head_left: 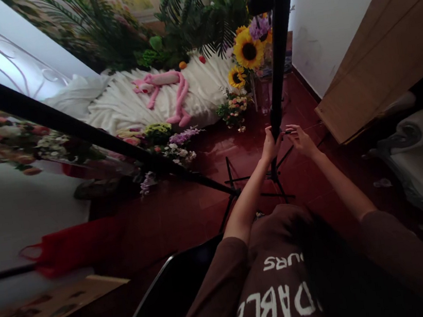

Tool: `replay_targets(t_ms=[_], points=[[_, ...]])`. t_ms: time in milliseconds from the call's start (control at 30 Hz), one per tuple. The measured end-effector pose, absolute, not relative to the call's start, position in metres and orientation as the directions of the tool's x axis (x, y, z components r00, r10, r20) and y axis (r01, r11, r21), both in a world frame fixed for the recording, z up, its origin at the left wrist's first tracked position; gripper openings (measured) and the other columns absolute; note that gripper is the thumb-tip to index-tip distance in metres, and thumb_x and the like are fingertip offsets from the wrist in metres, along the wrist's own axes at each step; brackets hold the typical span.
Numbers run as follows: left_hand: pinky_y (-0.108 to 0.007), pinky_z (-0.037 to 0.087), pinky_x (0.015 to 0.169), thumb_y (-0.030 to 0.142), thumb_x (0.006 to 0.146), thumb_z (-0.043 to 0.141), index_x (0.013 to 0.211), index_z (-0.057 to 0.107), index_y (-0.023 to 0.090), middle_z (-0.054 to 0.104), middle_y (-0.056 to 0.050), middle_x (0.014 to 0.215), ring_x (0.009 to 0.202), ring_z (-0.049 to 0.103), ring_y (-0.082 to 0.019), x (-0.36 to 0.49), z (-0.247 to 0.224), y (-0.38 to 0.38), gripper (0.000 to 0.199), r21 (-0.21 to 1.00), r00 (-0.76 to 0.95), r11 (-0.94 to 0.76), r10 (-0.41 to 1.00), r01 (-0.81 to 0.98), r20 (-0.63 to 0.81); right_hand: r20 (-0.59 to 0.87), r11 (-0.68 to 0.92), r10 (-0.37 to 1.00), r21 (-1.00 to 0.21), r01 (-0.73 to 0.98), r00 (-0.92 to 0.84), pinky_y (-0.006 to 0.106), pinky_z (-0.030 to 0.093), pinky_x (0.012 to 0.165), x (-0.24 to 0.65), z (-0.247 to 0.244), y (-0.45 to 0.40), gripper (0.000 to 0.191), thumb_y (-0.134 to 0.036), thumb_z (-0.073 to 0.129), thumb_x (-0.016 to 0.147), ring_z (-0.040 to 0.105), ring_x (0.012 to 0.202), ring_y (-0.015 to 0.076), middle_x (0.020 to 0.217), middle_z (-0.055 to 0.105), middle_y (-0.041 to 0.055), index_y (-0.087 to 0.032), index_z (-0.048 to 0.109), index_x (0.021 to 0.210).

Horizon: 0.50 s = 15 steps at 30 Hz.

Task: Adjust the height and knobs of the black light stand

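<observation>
A tall black stand (pixel 277 74) rises in front of me, its tripod legs (pixel 275 175) spread on the floor. My left hand (pixel 270 147) is closed around its pole, low down. Just to the right, my right hand (pixel 302 141) pinches a small dark knob (pixel 288 131) that sticks out from the pole's side. The fine detail of the knob is too small and dim to make out. A second black stand (pixel 149 159) slants across the view from the upper left, with its base near my left forearm.
A pink plush toy (pixel 165 78) lies on white draped cloth (pixel 206 89). Sunflowers (pixel 249 51) and other flowers stand around it. To the right are a leaning brown board (pixel 380 48) and a plastic-wrapped roll (pixel 421 125). A red bag (pixel 75 246) is at left.
</observation>
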<state>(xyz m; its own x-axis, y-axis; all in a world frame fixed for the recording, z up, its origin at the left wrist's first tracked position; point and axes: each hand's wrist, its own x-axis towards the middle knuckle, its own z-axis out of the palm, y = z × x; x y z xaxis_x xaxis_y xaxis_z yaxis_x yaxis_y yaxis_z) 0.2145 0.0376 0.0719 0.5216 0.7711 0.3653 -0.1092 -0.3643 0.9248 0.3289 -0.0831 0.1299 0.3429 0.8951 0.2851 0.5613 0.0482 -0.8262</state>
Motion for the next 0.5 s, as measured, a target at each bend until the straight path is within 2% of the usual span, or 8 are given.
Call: replay_targets(t_ms=[100,167,300,400,500], points=[[-0.029,0.05,0.071,0.058,0.09,0.059,0.117,0.041,0.021,0.061,-0.004,0.089,0.073,0.061,-0.014,0.214,0.072,0.037,0.05,0.928,0.538,-0.359,0.764,-0.103,0.356,0.236,0.006,0.885,-0.868,0.497,0.401,0.033,0.056,0.085,0.33,0.129,-0.077,0.037,-0.038,0.056,0.095,0.066,0.101,0.0199,0.12,0.065,0.0087,-0.027,0.053,0.131],[-0.03,0.049,0.072,0.059,0.09,0.059,0.117,0.04,0.021,0.061,-0.004,0.089,0.073,0.061,-0.014,0.213,0.073,0.037,0.051,0.927,0.541,-0.361,0.762,-0.1,0.355,0.137,-0.051,0.889,-0.919,0.392,0.437,0.025,0.055,0.071,0.331,0.131,-0.072,0.037,-0.039,0.058,0.095,0.065,0.083,0.0153,0.105,0.067,0.0047,-0.028,0.053,0.13],[-0.029,0.048,0.07,0.06,0.09,0.059,0.117,0.041,0.021,0.061,-0.003,0.087,0.071,0.06,-0.013,0.214,0.072,0.036,0.051,0.926,0.528,-0.364,0.768,-0.106,0.362,-0.121,-0.169,0.872,-0.984,0.061,0.475,0.015,0.038,0.043,0.33,0.138,-0.06,0.042,-0.033,0.058,0.096,0.048,0.046,0.0076,0.065,0.058,-0.007,-0.029,0.046,0.135],[-0.027,0.048,0.069,0.059,0.089,0.06,0.117,0.042,0.021,0.06,-0.002,0.086,0.07,0.059,-0.013,0.214,0.071,0.036,0.051,0.927,0.525,-0.362,0.772,-0.099,0.358,-0.262,-0.232,0.833,-0.965,-0.123,0.487,0.014,0.027,0.033,0.327,0.145,-0.049,0.038,-0.025,0.052,0.096,0.039,0.033,0.0072,0.05,0.05,-0.0107,-0.025,0.046,0.134],[-0.028,0.048,0.069,0.058,0.089,0.061,0.117,0.043,0.02,0.061,-0.003,0.088,0.07,0.06,-0.013,0.213,0.069,0.037,0.051,0.929,0.524,-0.359,0.776,-0.091,0.352,-0.454,-0.314,0.785,-0.878,-0.361,0.422,0.013,0.021,0.029,0.331,0.153,-0.038,0.02,-0.018,0.045,0.097,0.031,0.028,0.0054,0.044,0.045,-0.0106,-0.019,0.055,0.114]])
